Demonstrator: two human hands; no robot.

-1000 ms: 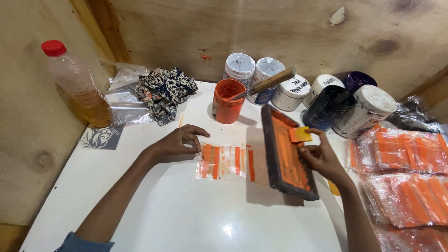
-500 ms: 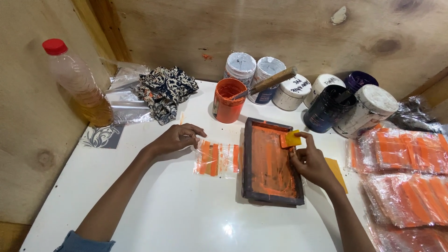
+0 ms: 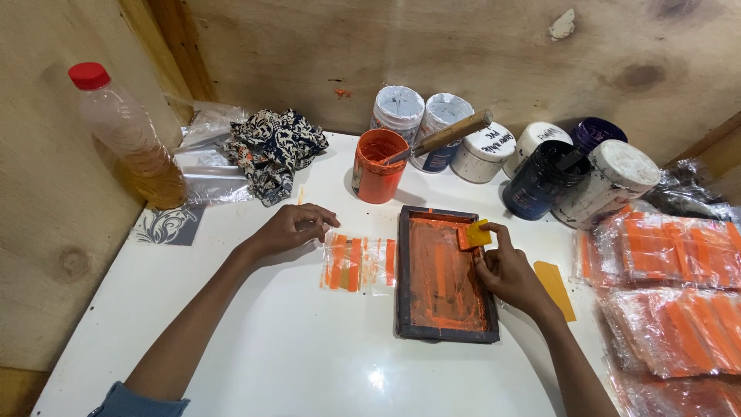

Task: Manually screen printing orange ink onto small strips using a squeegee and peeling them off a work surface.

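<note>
A dark wooden printing frame (image 3: 445,332) with an orange-inked screen lies flat on the white table (image 3: 309,363). My right hand (image 3: 509,270) rests at the frame's right edge and grips a small yellow scraper (image 3: 476,233) held over the screen's upper right corner. My left hand (image 3: 292,229) presses its fingertips on the left edge of a clear plastic packet with orange stripes (image 3: 359,264), which lies just left of the frame.
An open orange paint tub (image 3: 378,166) with a wooden-handled tool stands behind the frame, beside several lidded paint jars and a dark open tub (image 3: 540,181). A red-capped bottle (image 3: 127,135) and patterned rag (image 3: 270,150) sit far left. Printed packets (image 3: 671,293) pile at right.
The frame, tilted up on its edge a second ago, has come down flat beside the packet. My right hand moved with it, holding the scraper. My left hand stayed on the packet.
</note>
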